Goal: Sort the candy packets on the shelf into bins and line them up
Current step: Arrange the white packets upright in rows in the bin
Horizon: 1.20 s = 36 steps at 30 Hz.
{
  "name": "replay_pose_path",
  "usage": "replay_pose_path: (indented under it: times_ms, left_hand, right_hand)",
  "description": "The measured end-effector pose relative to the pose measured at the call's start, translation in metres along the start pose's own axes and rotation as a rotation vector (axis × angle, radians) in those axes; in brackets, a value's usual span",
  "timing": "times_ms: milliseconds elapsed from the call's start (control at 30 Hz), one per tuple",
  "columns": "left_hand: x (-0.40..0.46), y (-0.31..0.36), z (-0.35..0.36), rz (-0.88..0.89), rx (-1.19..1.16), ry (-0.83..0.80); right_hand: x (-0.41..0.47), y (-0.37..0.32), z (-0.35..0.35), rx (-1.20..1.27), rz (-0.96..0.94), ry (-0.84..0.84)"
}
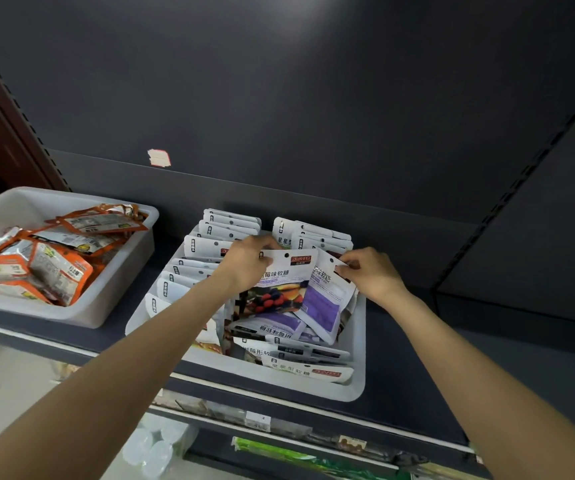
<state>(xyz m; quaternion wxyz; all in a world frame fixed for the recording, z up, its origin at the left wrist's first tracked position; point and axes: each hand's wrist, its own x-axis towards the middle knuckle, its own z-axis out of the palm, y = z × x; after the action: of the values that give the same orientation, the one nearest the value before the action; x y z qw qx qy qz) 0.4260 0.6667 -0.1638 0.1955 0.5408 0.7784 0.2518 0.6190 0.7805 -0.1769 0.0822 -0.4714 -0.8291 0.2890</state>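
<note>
A white bin [352, 386] on the dark shelf holds white and purple candy packets. Several stand in rows [210, 251] along its left and back; others lie loose in a pile [296, 355] at the front right. My left hand [249, 263] grips the top left corner of a berry-picture packet [281, 289] above the bin. My right hand [371, 273] pinches the top edge of a purple packet [327, 299] just to its right. Both packets are held upright and overlap slightly.
A second white bin [113, 296] at the left holds a heap of orange packets [54, 261]. The dark shelf [411, 382] extends to the right of the bins. A lower shelf with green goods [289, 455] shows below the front edge.
</note>
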Motion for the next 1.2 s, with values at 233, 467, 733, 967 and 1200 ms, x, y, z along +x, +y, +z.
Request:
replay_pose_path:
  times_ms: [233, 467, 733, 967, 1200]
  left_hand:
    - [-0.001, 0.002, 0.01, 0.062, 0.013, -0.006]
    - [-0.006, 0.022, 0.028, 0.012, 0.021, -0.114]
    - [-0.008, 0.037, 0.045, -0.055, 0.15, -0.143]
    - [-0.001, 0.027, 0.024, -0.041, 0.13, -0.105]
    - [-0.006, 0.017, 0.004, 0.007, 0.111, -0.039]
  right_hand:
    - [-0.008, -0.005, 0.003, 0.054, -0.014, 0.012]
    - [-0.011, -0.006, 0.01, 0.384, -0.026, -0.126]
    - [-0.015, -0.014, 0.007, 0.504, 0.099, -0.245]
    - [-0.011, 0.001, 0.003, 0.129, 0.013, -0.114]
    - [-0.008, -0.011, 0.007, -0.092, -0.109, 0.019]
